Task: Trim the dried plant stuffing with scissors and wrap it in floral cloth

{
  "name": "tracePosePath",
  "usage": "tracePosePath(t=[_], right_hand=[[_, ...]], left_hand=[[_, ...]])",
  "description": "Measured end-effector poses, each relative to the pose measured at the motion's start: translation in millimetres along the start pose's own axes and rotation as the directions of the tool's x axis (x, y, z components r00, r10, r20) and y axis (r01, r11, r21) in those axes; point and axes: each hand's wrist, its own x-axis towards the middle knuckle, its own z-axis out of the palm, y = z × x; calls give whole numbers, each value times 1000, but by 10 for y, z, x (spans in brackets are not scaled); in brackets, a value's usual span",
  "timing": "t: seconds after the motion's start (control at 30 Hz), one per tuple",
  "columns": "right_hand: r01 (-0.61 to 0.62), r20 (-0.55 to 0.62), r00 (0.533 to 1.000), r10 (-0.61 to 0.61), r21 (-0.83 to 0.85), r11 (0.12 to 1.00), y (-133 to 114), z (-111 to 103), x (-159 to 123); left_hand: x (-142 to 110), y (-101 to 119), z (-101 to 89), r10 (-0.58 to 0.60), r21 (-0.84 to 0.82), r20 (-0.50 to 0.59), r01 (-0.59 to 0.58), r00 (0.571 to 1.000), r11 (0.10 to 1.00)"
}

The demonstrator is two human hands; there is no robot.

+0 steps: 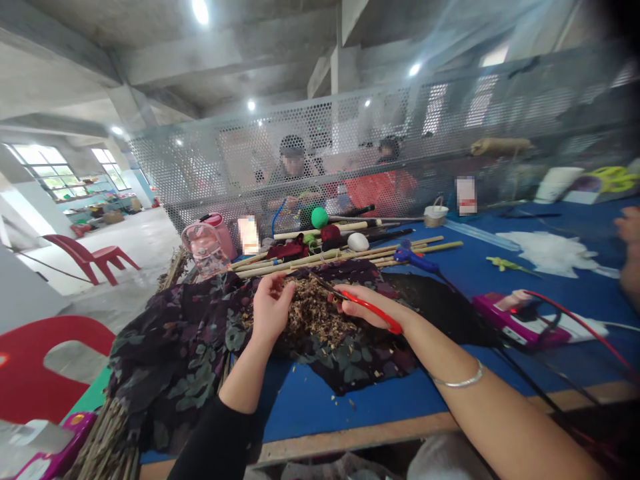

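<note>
My right hand (363,303) is wrapped around red-handled shears (373,308), whose dark tips point left over a heap of small brown plant clippings (317,310). My left hand (273,303) is at the heap's left side, fingers curled in and the thumb near them. Whatever may be between those fingers is too small or hidden to make out. Beneath the clippings a dark flowered cloth (175,347) is spread over the blue tabletop (300,407). A few bits lie scattered at the cloth's front edge.
Behind the heap lie long sticks (340,253), yarn balls and a blue glue gun (417,260). A pink bag (205,250) stands left; a purple power strip (520,323) with cords lies right. A perforated metal screen (240,160) has people behind it. Another person's hand (629,227) shows far right.
</note>
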Motion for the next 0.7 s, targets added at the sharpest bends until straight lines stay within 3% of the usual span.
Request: tracePosePath(t=[0.07, 0.13, 0.2, 0.27, 0.43, 0.6, 0.7], right_hand=[[26, -6, 1000, -26, 5, 1000, -11, 2, -1], [63, 10, 998, -63, 2, 998, -17, 10, 0], [86, 34, 996, -85, -8, 996, -12, 16, 0], [93, 60, 994, -92, -25, 995, -1, 14, -4], [100, 100, 990, -95, -46, 994, -5, -16, -20], [81, 113, 991, -75, -55, 995, -59, -35, -27], [69, 127, 990, -59, -71, 995, -74, -52, -31]], left_hand=[[-33, 39, 98, -82, -259, 106, 107, 991, 960], [-55, 55, 182, -129, -415, 275, 239, 953, 878], [-67, 55, 232, -136, -460, 403, 329, 905, 825], [-71, 52, 248, -129, -475, 461, 367, 878, 800], [-57, 88, 229, -201, -512, 432, 423, 879, 748], [16, 102, 163, -291, -613, 319, 430, 902, 662], [111, 26, 74, -357, -636, 201, 399, 912, 660]])
